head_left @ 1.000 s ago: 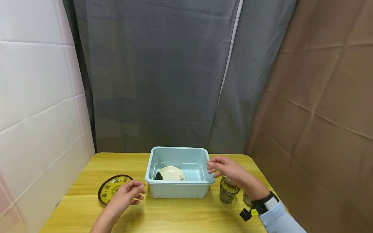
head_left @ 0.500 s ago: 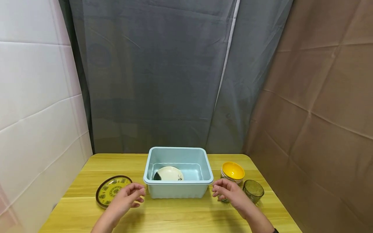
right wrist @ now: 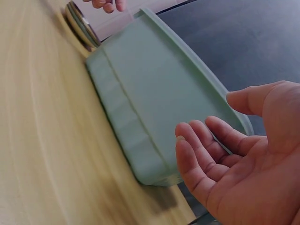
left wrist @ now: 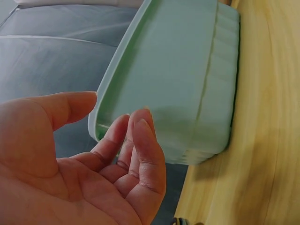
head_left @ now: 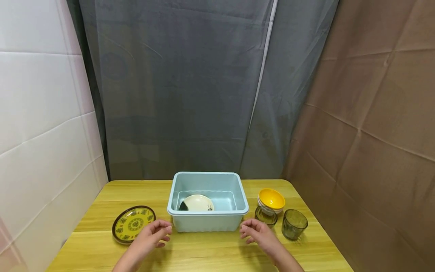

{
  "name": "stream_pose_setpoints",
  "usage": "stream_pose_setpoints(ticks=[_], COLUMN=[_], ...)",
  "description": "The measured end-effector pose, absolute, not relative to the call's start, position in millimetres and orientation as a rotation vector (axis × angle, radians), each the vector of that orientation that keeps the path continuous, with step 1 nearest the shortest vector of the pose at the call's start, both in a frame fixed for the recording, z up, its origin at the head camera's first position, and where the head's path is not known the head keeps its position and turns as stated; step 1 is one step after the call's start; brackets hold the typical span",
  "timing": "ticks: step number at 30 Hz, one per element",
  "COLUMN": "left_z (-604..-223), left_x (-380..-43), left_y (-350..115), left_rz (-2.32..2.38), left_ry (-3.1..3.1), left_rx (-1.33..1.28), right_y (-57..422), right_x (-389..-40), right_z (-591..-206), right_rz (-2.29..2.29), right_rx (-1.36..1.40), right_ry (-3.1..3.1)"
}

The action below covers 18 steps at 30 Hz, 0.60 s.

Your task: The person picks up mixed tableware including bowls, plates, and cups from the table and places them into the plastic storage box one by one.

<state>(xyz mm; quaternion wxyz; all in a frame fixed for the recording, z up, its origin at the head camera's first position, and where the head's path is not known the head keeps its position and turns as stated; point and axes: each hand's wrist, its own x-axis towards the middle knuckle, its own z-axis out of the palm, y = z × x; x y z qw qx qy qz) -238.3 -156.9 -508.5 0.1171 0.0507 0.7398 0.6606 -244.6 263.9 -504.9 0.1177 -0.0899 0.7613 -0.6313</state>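
A light blue plastic basin (head_left: 209, 222) stands in the middle of the wooden table, and a white plate (head_left: 198, 203) with a dark patch lies inside it. My left hand (head_left: 149, 238) hovers in front of the basin's left corner, fingers loosely bent and nothing in them. Near the basin's right corner is my right hand (head_left: 259, 236), also holding nothing, with relaxed fingers. Both wrist views show a gap between thumb and fingers, with the basin's front wall (left wrist: 164, 75) beyond. A yellow patterned plate (head_left: 134, 223) with a dark brown rim lies left of the left hand.
Right of the basin stand two dark glass cups, one (head_left: 266, 216) partly behind the right hand and another (head_left: 294, 224) farther right. Behind them sits a yellow bowl (head_left: 272, 199) on top of paler ware. Grey curtain (head_left: 183, 94) hangs behind the table.
My right hand has drawn back from above the basin's right rim to the front, uncovering the yellow bowl and glass cups. The left hand has stayed nearly in place.
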Motion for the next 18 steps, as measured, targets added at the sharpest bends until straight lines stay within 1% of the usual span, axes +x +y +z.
stream_pose_setpoints(ticks=[6,13,18], left_z=[-512.0,-510.8,-504.3], left_x=[-238.0,-239.1,-244.1], left_y=[-156.1,-156.4,-164.7], left_rz=[1.931,1.87,1.825], left_ry=[2.163,2.308,2.447], left_rx=[0.139,0.113,0.08], right_y=[259.5,256.5,255.7], right_x=[-245.3,-244.7,-243.0], right_z=[-510.7,-513.1,-513.9], right_rz=[-1.833,-1.829,-1.819], right_rx=[-0.314,-0.272,-0.271], right_ry=[2.215,2.199,2.204])
